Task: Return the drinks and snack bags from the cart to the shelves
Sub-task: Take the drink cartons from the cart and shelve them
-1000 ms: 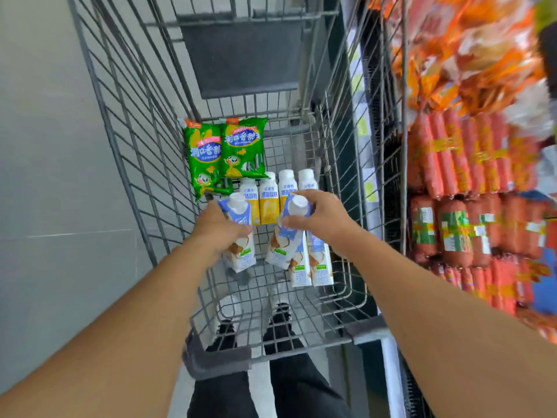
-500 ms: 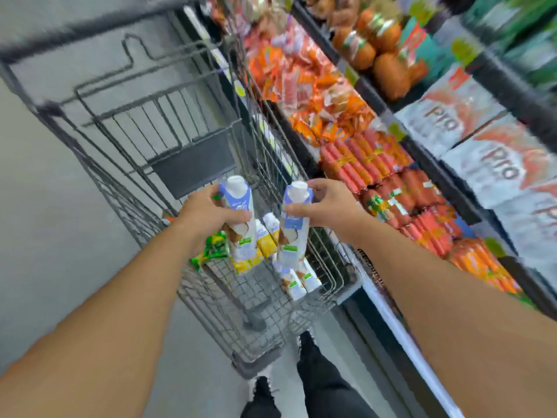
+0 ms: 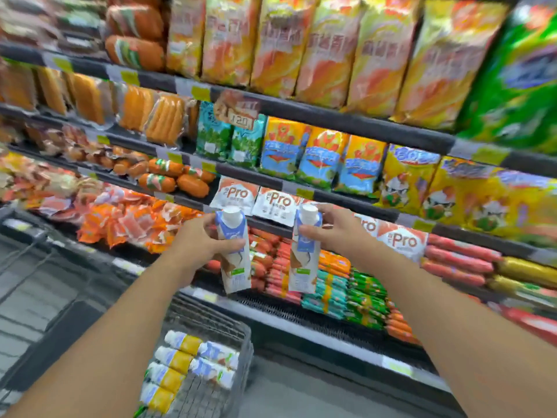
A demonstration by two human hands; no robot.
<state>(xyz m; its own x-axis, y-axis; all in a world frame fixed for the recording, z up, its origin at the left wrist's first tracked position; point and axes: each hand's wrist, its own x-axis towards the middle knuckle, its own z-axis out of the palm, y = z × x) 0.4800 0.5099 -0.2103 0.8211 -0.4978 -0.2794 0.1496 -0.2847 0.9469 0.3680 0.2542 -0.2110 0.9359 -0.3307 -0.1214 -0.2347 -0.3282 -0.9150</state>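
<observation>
Left hand [image 3: 199,242] and right hand [image 3: 334,230] each wrap a blue-white drink carton [image 3: 235,251] near its cap; cartons look stiff, smooth, probably moderately heavy, best held mid-body.

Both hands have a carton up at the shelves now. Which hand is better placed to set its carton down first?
Probably the right hand: its carton is held further in over the sausage packs. The left hand holds its carton nearer the cart. No matching drink slot is visible, so this is tentative.
</observation>
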